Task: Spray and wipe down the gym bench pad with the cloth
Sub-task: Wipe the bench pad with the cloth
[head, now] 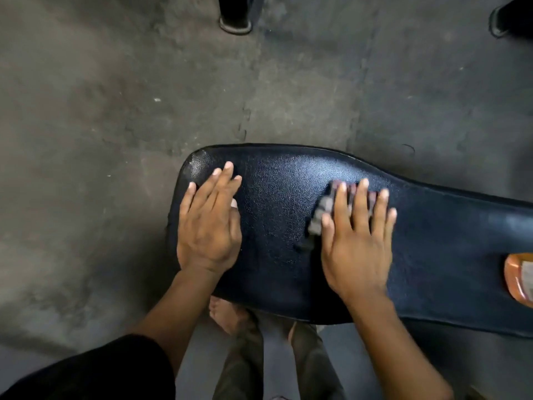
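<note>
1. The black bench pad (288,197) lies across the lower middle of the view, with its rounded wide end to the left and its narrower part running off to the right edge. Its surface is grained and a little shiny.
2. The left hand (209,223) rests flat on the wide end of the pad, palm down, fingers straight and close together. It holds nothing.
3. The right hand (356,238) is also flat, palm down, with the fingers spread wide, near the middle of the pad.
4. The cloth (323,210) is under the right hand, pressed against the pad. It is grey and a bit blurred. It shows out past the thumb side of the hand and between the fingertips, so most of it is hidden under the palm and fingers.
5. The two hands are well apart, with bare pad between them.
6. An orange bottle (519,277) lies on the pad at the right edge, only partly in view, apart from the right hand.
7. Under the near edge of the pad, a bare foot (227,311) stands on the grey floor (101,111).
</note>
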Demonstrator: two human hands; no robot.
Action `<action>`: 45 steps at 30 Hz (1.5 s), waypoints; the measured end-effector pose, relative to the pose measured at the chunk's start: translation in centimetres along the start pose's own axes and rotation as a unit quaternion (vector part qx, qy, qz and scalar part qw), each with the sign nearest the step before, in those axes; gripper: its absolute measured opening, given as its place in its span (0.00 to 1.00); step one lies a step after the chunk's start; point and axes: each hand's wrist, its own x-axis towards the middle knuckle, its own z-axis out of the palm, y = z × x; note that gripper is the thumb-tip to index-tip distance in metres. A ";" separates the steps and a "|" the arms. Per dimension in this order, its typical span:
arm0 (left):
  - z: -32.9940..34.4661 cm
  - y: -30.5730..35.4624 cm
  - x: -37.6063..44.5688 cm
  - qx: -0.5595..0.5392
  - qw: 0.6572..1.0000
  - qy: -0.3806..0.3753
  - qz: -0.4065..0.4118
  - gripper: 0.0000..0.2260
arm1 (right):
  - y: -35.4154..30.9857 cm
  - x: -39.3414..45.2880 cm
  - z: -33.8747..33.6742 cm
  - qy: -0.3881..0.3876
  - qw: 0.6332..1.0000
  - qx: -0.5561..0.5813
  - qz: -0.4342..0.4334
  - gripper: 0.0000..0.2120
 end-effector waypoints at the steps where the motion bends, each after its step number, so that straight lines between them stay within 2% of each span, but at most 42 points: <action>1: 0.0 0.0 0.0 -0.003 1.000 0.000 0.000 0.23 | -1.7 2.2 -0.3 0.008 1.000 0.014 0.006 0.31; 4: -0.3 0.0 0.1 -0.059 0.998 0.006 -0.024 0.21 | -7.0 4.7 -0.5 0.015 0.998 0.028 -0.049 0.31; 7: -0.8 -0.8 0.7 -0.215 0.969 0.054 -0.108 0.21 | -9.6 -0.6 1.5 0.022 0.986 0.043 -0.162 0.32; 8: -1.1 -1.2 0.7 -0.228 0.965 0.063 -0.115 0.21 | -9.4 -3.4 2.3 0.009 0.980 0.046 -0.193 0.33; 10: -1.8 -2.5 0.2 -0.168 0.981 0.044 -0.087 0.21 | -7.2 -8.0 3.4 -0.012 0.974 0.033 -0.222 0.33; 13: -1.9 -3.6 -1.2 -0.069 0.996 -0.020 -0.048 0.24 | -2.4 -9.5 2.9 -0.033 0.980 0.005 -0.196 0.30; 15: -1.7 -4.5 -1.8 -0.046 0.998 -0.018 -0.040 0.25 | -1.2 -7.3 2.1 -0.031 0.987 -0.011 -0.156 0.30; 18: -1.2 -4.9 -2.0 -0.041 0.998 0.001 -0.041 0.25 | -2.5 -1.5 0.5 -0.004 0.998 -0.003 -0.062 0.30; 20: -1.1 -5.1 -2.0 -0.047 0.998 0.001 -0.044 0.25 | -5.6 2.7 -0.3 0.009 0.999 0.015 -0.035 0.30; 22: -1.0 -5.5 -2.0 -0.070 0.996 -0.004 -0.054 0.25 | -9.7 5.2 -0.5 0.015 0.998 0.020 -0.063 0.31; 25: -1.0 -6.0 -1.8 -0.112 0.991 0.002 -0.077 0.24 | -14.3 3.2 0.6 0.025 0.987 0.019 -0.158 0.31; 29: -1.1 -6.1 -1.8 -0.139 0.987 0.008 -0.081 0.24 | -12.3 -6.1 2.6 -0.014 0.974 0.016 -0.226 0.31; 31: -1.1 -6.0 -1.8 -0.127 0.988 0.005 -0.085 0.24 | -9.3 -9.6 2.9 -0.035 0.974 -0.007 -0.222 0.30; 33: -1.1 -5.7 -1.9 -0.111 0.990 0.000 -0.086 0.25 | -6.9 -10.2 2.2 -0.049 0.982 -0.026 -0.182 0.30; 37: -1.3 -5.5 -2.2 -0.085 0.993 0.003 -0.080 0.26 | -7.4 -3.3 0.1 -0.031 0.999 -0.029 -0.028 0.31; 39: -1.2 -5.4 -2.2 -0.077 0.994 0.002 -0.080 0.26 | -10.3 1.7 -0.8 -0.020 1.000 -0.004 0.001 0.30; 42: -1.2 -5.6 -2.2 -0.077 0.994 -0.002 -0.083 0.27 | -15.7 5.9 -1.1 -0.019 0.998 0.010 -0.060 0.31; 45: -1.3 -5.7 -2.1 -0.098 0.990 -0.005 -0.097 0.30 | -17.7 3.3 -0.4 -0.013 0.990 0.016 -0.138 0.31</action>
